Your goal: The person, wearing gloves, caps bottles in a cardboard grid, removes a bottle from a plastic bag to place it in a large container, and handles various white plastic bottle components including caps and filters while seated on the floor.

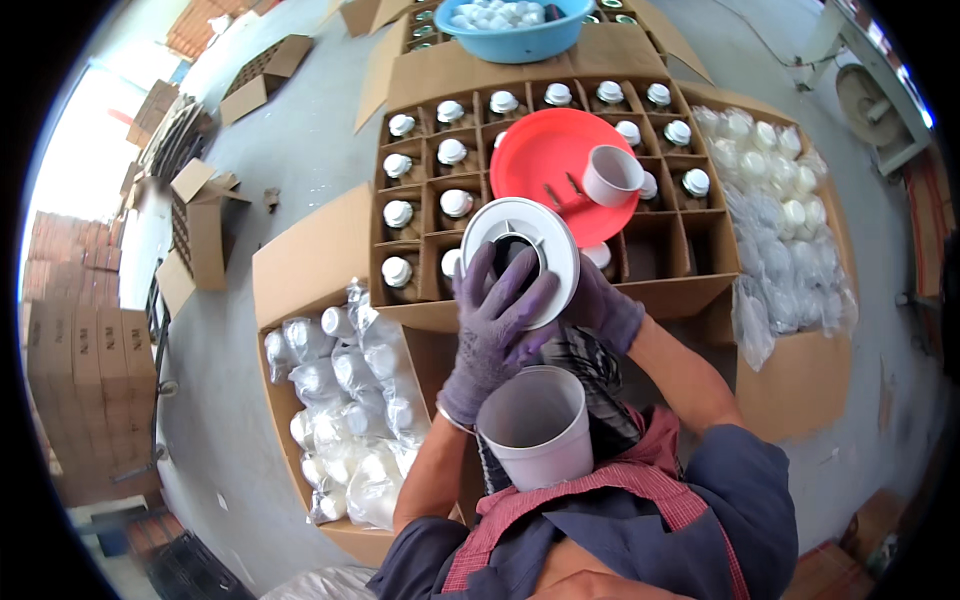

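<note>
A white round plastic piece (518, 215) with a raised ring round a dark centre is tilted toward me between my hands. My left hand (490, 325), in a grey-purple glove, has its fingers bent over the ring and grips the piece. From the right, my gloved right hand (605, 302) holds the same piece at its edge; its fingertips are hidden behind it. Just below, a grey tapered plastic tub (540, 425) rests upright against my lap, with its mouth facing up.
Ahead stands a divided carton (655, 290) of white-capped bottles (456, 203). A red plate (535, 150) on top carries a white cup (612, 176) and two small dark pieces. Bagged white items fill cartons at left (350, 370) and right (780, 230). Behind is a blue basin (515, 42).
</note>
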